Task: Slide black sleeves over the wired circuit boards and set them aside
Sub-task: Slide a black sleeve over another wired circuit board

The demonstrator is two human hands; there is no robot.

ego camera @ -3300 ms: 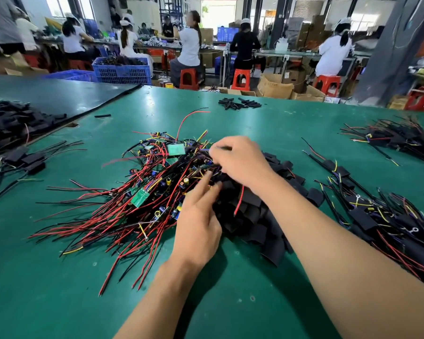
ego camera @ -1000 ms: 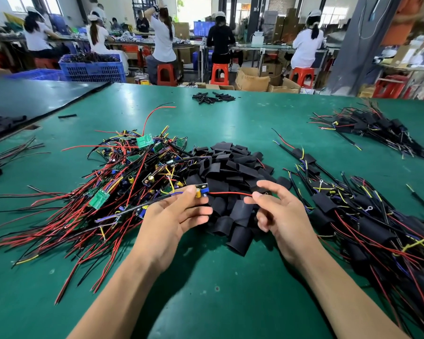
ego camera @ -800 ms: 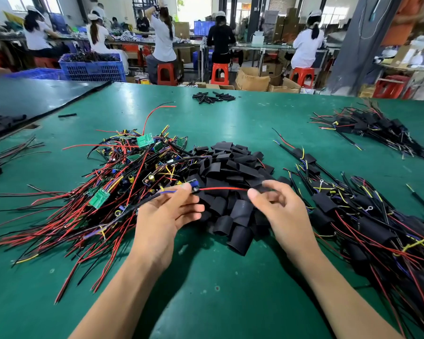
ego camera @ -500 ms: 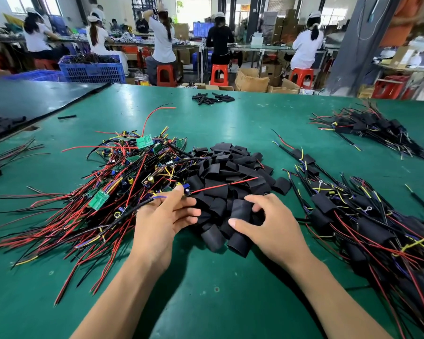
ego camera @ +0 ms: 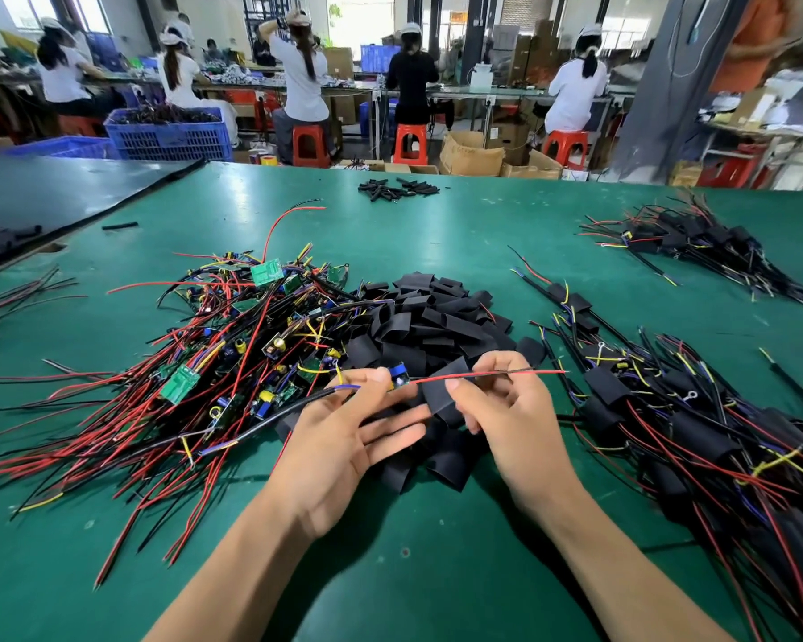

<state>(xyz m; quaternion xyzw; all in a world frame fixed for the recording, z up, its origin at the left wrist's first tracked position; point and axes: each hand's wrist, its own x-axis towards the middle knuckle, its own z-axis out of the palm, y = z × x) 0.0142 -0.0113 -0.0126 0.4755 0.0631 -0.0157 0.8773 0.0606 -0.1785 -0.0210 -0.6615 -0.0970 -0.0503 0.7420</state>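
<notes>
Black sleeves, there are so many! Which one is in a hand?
The black sleeve pinched by the right hand, beside the red wire; the others lie loose in the pile.

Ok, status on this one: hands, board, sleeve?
Left hand pinches wired board. Right hand holds black sleeve beside it, not yet on. Nothing in the way.

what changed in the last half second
The right hand took a sleeve from the sleeve pile and raised it to the board. The left hand kept its grip on the board; the board heap stayed put.
</notes>
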